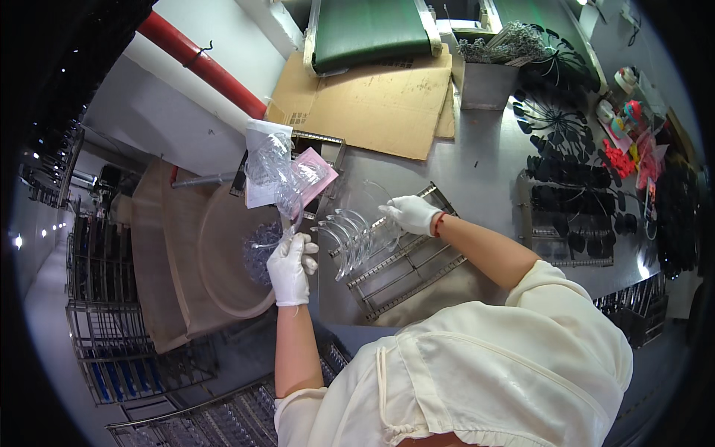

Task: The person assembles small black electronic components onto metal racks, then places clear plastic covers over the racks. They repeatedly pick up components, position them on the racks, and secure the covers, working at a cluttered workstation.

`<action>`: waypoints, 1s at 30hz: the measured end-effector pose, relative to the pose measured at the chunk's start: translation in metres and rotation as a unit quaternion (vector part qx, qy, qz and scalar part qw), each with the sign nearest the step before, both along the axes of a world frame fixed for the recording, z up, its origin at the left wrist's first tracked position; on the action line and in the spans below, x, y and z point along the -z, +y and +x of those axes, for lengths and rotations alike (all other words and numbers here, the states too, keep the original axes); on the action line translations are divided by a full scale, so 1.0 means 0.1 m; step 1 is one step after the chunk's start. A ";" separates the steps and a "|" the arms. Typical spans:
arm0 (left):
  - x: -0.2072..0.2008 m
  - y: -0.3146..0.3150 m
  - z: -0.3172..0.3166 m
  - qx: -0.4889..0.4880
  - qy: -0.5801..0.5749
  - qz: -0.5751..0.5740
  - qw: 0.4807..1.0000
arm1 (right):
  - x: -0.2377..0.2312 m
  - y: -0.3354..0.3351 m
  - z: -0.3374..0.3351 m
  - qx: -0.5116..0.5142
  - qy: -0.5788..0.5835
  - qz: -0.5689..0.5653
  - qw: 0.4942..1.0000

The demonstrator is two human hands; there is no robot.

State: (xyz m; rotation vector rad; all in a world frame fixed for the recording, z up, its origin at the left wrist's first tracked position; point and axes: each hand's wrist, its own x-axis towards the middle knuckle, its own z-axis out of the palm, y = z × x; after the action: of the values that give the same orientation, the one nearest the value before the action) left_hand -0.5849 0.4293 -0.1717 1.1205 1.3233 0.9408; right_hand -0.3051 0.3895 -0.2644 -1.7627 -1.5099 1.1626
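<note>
My left hand [290,270], in a white glove, is closed by the near edge of the pink sheet [320,176]. Its fingertips pinch a thin clear piece of plastic. My right hand [411,214], also gloved and with a red cord at the wrist, is closed over a slotted metal rack [402,261]. A clear curved plastic lens [381,192] shows at its fingertips, its outline faint. Several similar clear curved lenses [348,237] stand in a row at the rack's left end, between my hands. Clear pieces in a heap [274,173] lie over the white paper [258,141] and the pink sheet.
Left of the table stands a big brown tub [216,253] with clear scraps inside. Flat cardboard [380,112] lies before a green conveyor [376,33]. A metal bin [489,86] holds wire parts. At right are racks of black parts [570,205] and red items [617,158].
</note>
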 end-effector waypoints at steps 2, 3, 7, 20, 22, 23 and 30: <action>0.04 -0.02 -0.12 0.017 -0.002 0.013 1.000 | 0.07 0.10 -0.08 -0.019 -0.066 -0.041 0.997; 0.06 -0.02 -0.15 0.021 0.002 0.016 1.000 | 0.07 0.14 -0.14 -0.027 -0.067 -0.063 0.995; 0.11 -0.04 -0.16 0.050 -0.009 0.027 0.998 | -0.06 0.31 -0.24 -0.119 -0.175 -0.061 0.975; 0.12 -0.13 0.20 0.174 -0.008 0.138 0.975 | -0.37 0.33 -0.21 -0.022 -0.018 -0.127 0.992; 0.16 -0.20 0.31 0.209 0.003 0.165 0.964 | -0.46 0.22 -0.14 0.026 0.427 -0.185 0.885; 0.18 -0.24 0.36 0.213 -0.053 0.039 0.975 | -0.47 0.15 -0.14 -0.042 0.427 -0.119 0.895; -0.19 0.30 0.00 -0.086 -0.367 0.009 0.926 | -0.29 -0.12 -0.03 0.133 0.088 0.095 0.983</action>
State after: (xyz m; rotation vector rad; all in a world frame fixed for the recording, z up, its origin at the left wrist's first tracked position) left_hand -0.5851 0.4596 -0.1523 0.5620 0.7931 1.3357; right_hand -0.3076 0.3779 -0.2352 -1.6292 -1.1965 0.9770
